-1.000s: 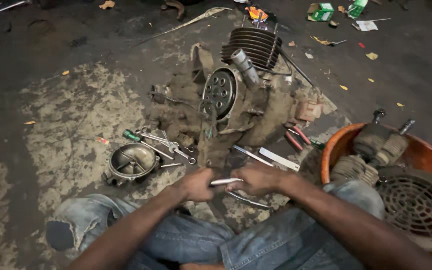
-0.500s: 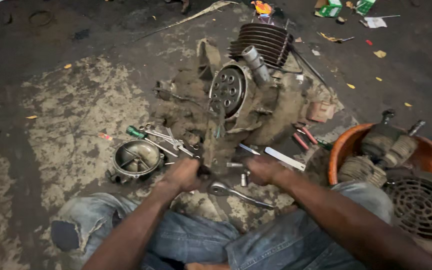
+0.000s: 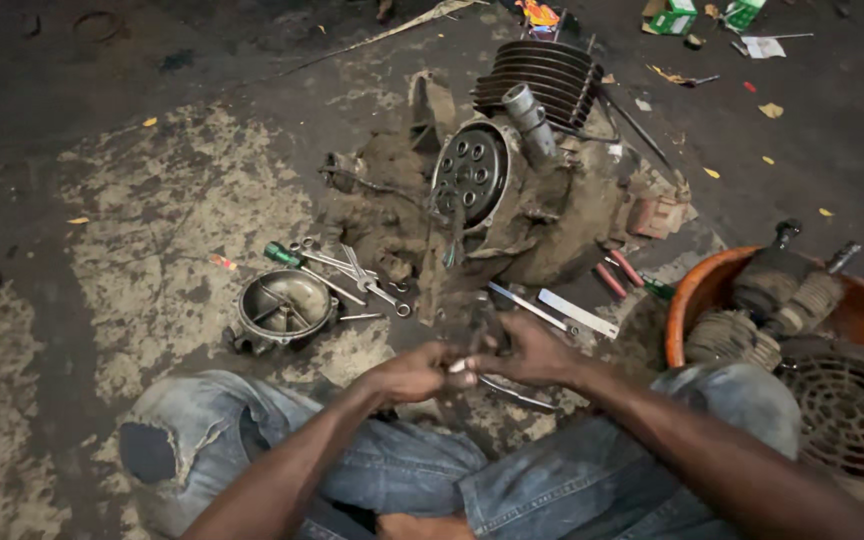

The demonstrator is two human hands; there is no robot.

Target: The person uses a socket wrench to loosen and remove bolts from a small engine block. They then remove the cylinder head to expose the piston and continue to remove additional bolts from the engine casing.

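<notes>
The head view, the only one, looks down on a person seated on the floor [image 3: 102, 150] in worn blue jeans [image 3: 512, 480], knees spread. The left hand [image 3: 414, 372] and the right hand [image 3: 530, 352] meet just in front of the knees, both curled narrowly around a small pale metal piece [image 3: 459, 366] pinched between the fingertips. What the piece is cannot be told; it is too small and mostly covered. Holding it with both hands close to the body seems to give a steady grip and a near look.

Just beyond the hands lies a dirt-caked engine block [image 3: 522, 190] on its side, its finned cylinder [image 3: 547, 75] pointing away and a round plate with holes [image 3: 470, 175] facing the person, so the open side is within reach. To the left of it a round metal cover [image 3: 284, 305] rests open side up, with a green-handled screwdriver [image 3: 280, 253] and several spanners [image 3: 352, 270] touching or just beside it, laid close for easy pickup. To the right of the hands lie a flat metal strip [image 3: 577, 313] and red-handled pliers [image 3: 620, 275]. At the far right an orange basin [image 3: 697, 290] holds greasy parts and a round grille [image 3: 842, 410], likely to keep loose pieces together.

The floor is dark, oil-stained concrete with pale patches of dried dirt or sawdust. Small green boxes [image 3: 672, 15], scraps and rubber rings lie scattered towards the far edge.
</notes>
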